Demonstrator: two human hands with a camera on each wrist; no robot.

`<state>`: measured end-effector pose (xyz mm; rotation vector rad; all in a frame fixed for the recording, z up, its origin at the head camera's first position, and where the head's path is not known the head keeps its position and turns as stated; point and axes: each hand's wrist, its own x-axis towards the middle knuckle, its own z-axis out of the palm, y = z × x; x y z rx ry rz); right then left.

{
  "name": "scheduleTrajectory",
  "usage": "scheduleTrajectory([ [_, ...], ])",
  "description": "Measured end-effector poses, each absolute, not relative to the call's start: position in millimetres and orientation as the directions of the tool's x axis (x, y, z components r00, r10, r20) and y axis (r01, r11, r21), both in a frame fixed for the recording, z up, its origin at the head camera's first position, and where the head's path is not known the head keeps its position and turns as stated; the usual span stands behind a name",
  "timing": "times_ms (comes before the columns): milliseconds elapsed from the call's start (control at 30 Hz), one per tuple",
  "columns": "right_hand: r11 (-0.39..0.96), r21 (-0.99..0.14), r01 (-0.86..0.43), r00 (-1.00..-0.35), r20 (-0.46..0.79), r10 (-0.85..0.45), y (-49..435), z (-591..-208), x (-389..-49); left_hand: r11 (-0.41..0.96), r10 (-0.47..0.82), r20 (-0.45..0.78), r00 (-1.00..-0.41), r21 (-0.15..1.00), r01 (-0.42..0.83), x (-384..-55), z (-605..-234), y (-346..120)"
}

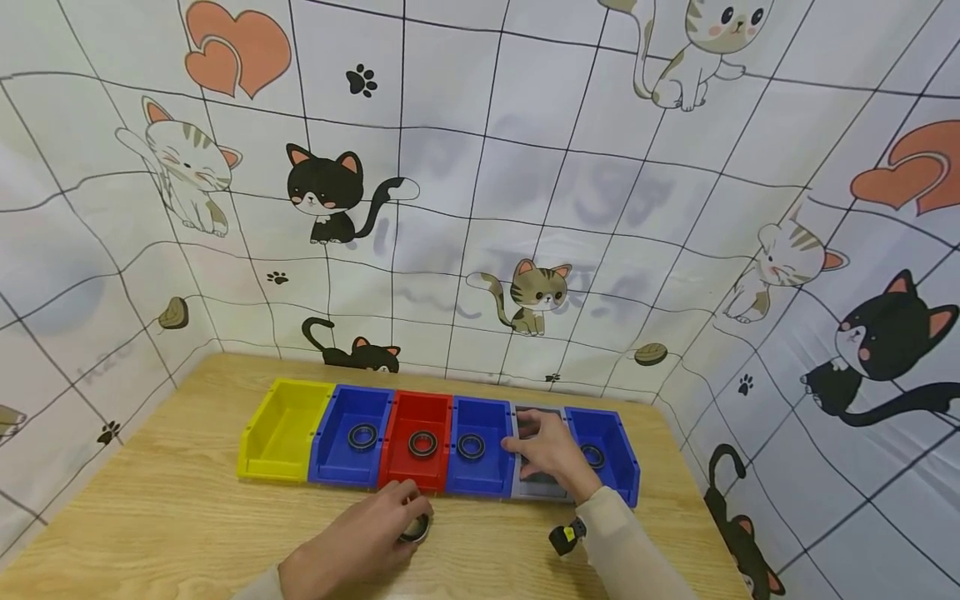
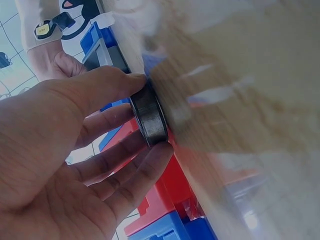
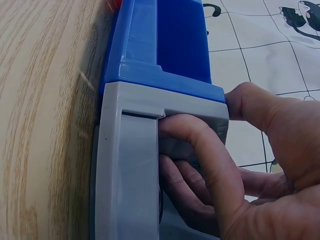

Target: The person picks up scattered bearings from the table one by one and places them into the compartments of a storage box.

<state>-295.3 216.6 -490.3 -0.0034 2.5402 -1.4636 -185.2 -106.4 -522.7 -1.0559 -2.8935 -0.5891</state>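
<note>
My left hand (image 1: pixel 371 525) pinches a dark ring-shaped ball bearing (image 1: pixel 416 529) between thumb and fingers, low over the wooden table before the red bin (image 1: pixel 397 475). The left wrist view shows the bearing (image 2: pixel 150 114) side-on, thumb at one edge and a fingertip at the other. Over the grey bin (image 3: pixel 137 175), my right hand (image 1: pixel 551 450) has its fingers curled inside. Its thumb lies on the outer side of the wall next to a blue bin (image 3: pixel 150 50), so the wall is pinched. A dark curved edge shows partly in the grey bin; most of its inside is hidden.
The bins stand side by side in a row, with a yellow bin (image 1: pixel 288 425) at the left end. Single bearings lie in the red bin and the blue bins. Cat-print sheeting (image 1: pixel 442 208) walls the wooden table (image 1: pixel 187 500) at back and sides.
</note>
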Motion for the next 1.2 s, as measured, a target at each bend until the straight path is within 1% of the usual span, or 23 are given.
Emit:
scheduleTrajectory([
  [233,0.515,-0.85,0.112,-0.977,-0.188,-0.097,216.8,-490.9,-295.3,0.694,0.616,0.166,-0.77,0.346,0.631,-183.8,-520.7,-108.0],
  [467,0.515,-0.851,0.104,-0.98,-0.177,-0.094,217.2,-489.9,-294.7,0.701,0.613,0.241,-0.752,0.273,0.659,-184.5,-514.6,-110.4],
  [767,0.527,-0.843,0.106,-0.978,-0.183,-0.096,217.3,-491.9,-294.4,0.73,0.573,0.21,-0.792,0.308,0.61,-186.0,-504.9,-117.7],
  [867,0.516,-0.85,0.105,-0.979,-0.179,-0.095,217.6,-490.3,-294.6,0.728,0.567,0.237,-0.789,0.304,0.615,-187.7,-501.2,-121.0],
  [1067,0.51,-0.855,0.098,-0.98,-0.173,-0.101,218.6,-490.2,-293.3,0.726,0.559,0.323,-0.764,0.255,0.639,-193.1,-491.4,-131.3],
  [1200,0.502,-0.859,0.101,-0.979,-0.175,-0.102,219.3,-493.0,-292.4,0.745,0.529,0.334,-0.78,0.258,0.616,-196.6,-485.6,-139.0],
])
